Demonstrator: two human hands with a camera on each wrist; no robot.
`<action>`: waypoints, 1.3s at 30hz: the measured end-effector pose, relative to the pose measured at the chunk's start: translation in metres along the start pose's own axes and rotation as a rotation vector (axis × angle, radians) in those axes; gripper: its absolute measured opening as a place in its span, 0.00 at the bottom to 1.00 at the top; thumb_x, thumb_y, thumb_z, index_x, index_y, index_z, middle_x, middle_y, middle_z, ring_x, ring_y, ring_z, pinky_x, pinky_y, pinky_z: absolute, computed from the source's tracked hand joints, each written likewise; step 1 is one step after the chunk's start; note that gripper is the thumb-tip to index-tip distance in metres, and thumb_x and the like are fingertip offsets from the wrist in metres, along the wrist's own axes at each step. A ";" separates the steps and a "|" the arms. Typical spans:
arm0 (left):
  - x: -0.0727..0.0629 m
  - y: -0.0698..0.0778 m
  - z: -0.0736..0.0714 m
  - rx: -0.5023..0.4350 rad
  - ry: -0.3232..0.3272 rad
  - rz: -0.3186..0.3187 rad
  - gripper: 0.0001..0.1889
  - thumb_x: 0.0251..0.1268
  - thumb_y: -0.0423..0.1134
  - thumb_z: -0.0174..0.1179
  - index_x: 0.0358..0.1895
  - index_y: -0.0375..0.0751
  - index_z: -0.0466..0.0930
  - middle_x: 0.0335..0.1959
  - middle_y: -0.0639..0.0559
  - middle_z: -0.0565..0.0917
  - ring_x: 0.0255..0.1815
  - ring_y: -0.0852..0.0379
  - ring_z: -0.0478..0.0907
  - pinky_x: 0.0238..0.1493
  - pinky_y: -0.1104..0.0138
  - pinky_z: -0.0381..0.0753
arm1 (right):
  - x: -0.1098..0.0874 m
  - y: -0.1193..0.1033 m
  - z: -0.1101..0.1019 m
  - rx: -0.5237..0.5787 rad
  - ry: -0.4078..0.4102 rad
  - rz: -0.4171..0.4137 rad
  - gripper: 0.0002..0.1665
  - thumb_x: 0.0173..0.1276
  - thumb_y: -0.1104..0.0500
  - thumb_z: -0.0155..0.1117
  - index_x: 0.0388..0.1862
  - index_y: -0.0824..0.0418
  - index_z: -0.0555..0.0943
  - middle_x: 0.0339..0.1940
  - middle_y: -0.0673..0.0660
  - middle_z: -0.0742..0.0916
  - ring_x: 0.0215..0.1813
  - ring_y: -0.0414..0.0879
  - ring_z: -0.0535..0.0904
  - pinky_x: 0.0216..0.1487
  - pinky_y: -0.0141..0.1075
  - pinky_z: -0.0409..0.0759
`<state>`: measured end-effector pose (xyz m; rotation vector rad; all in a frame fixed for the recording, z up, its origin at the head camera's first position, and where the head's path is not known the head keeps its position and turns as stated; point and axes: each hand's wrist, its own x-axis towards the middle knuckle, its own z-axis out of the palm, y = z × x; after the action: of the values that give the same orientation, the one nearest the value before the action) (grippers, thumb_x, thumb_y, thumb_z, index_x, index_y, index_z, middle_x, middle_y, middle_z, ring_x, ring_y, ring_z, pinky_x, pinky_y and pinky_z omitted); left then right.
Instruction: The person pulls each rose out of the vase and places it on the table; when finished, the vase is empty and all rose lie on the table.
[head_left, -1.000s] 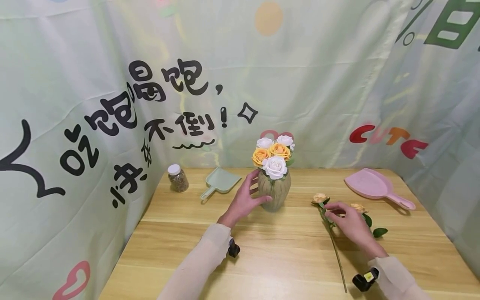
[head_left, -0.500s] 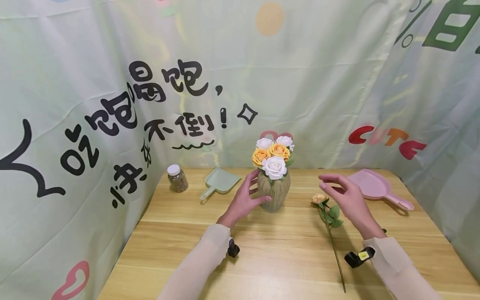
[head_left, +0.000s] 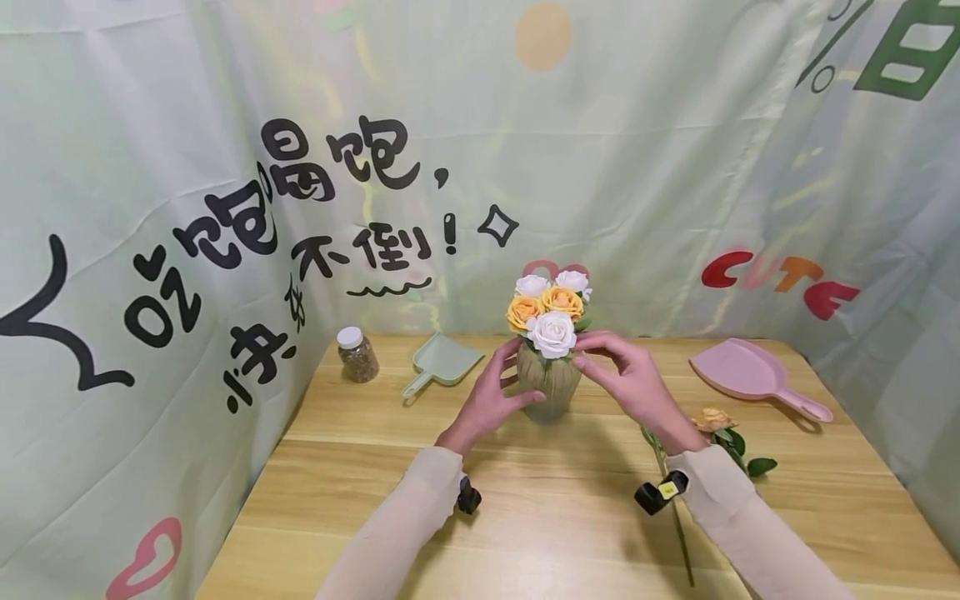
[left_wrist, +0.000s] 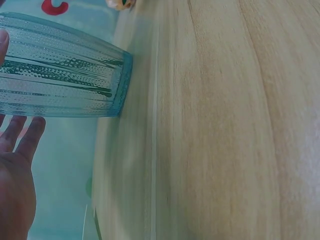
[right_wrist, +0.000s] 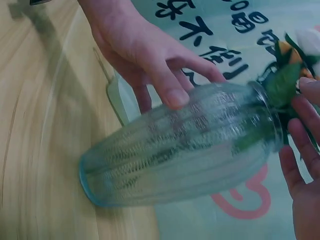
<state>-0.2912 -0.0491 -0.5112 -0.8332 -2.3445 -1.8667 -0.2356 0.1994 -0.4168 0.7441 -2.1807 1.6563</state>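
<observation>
A ribbed glass vase (head_left: 547,387) stands upright on the wooden table, holding white roses (head_left: 552,335) and orange-yellow roses (head_left: 562,302). My left hand (head_left: 483,400) grips its left side, with the thumb across the front. In the right wrist view, that thumb lies on the vase (right_wrist: 185,155). My right hand (head_left: 630,375) is at the right of the vase's mouth, beside the front white rose. Its thumb and fingers are apart and slightly bent near the leaves (right_wrist: 282,85); contact is hard to make out. In the left wrist view, stems show through the vase (left_wrist: 60,70).
A peach rose (head_left: 712,418) with leaves lies on the right of the table. Another rose's stem (head_left: 684,537) shows below my right forearm, its bloom hidden. Farther back are a white-lidded jar (head_left: 357,357), a green dustpan (head_left: 442,362) and a pink dustpan (head_left: 742,368).
My right hand has moved from the roses lying on the table, up and left to the vase's mouth. My left hand stays on the vase.
</observation>
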 end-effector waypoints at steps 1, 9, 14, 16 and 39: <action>0.000 0.000 0.000 0.000 0.000 0.002 0.49 0.64 0.45 0.78 0.83 0.68 0.55 0.81 0.63 0.62 0.77 0.51 0.67 0.72 0.52 0.76 | 0.001 -0.001 0.003 -0.026 -0.003 0.008 0.12 0.74 0.71 0.68 0.54 0.65 0.88 0.59 0.57 0.86 0.64 0.42 0.79 0.69 0.35 0.76; 0.000 0.000 0.000 0.004 -0.004 0.007 0.49 0.65 0.46 0.77 0.84 0.65 0.55 0.82 0.60 0.61 0.77 0.48 0.66 0.72 0.50 0.76 | 0.005 -0.004 0.016 -0.158 -0.009 -0.016 0.11 0.71 0.68 0.73 0.51 0.62 0.90 0.60 0.56 0.87 0.67 0.48 0.77 0.71 0.54 0.73; 0.000 0.000 -0.001 -0.003 -0.003 0.010 0.49 0.66 0.44 0.77 0.84 0.62 0.55 0.82 0.59 0.62 0.77 0.47 0.66 0.73 0.49 0.75 | 0.009 -0.003 0.021 -0.215 -0.004 -0.097 0.12 0.69 0.69 0.75 0.50 0.62 0.91 0.57 0.56 0.89 0.64 0.48 0.76 0.67 0.46 0.75; 0.000 0.000 -0.001 -0.003 -0.001 0.011 0.49 0.66 0.44 0.77 0.84 0.63 0.55 0.82 0.59 0.62 0.77 0.47 0.66 0.72 0.49 0.75 | 0.009 -0.002 0.022 -0.223 0.003 -0.108 0.13 0.69 0.69 0.75 0.51 0.62 0.91 0.56 0.56 0.89 0.63 0.47 0.76 0.67 0.45 0.75; 0.001 -0.001 0.001 0.004 0.005 0.038 0.50 0.63 0.43 0.79 0.83 0.63 0.57 0.81 0.57 0.64 0.76 0.44 0.67 0.72 0.48 0.76 | 0.024 -0.032 0.022 0.228 0.303 -0.204 0.20 0.70 0.82 0.62 0.59 0.76 0.84 0.56 0.55 0.87 0.58 0.49 0.80 0.66 0.36 0.78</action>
<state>-0.2922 -0.0480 -0.5117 -0.8650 -2.3120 -1.8477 -0.2356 0.1670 -0.3849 0.6944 -1.6742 1.7952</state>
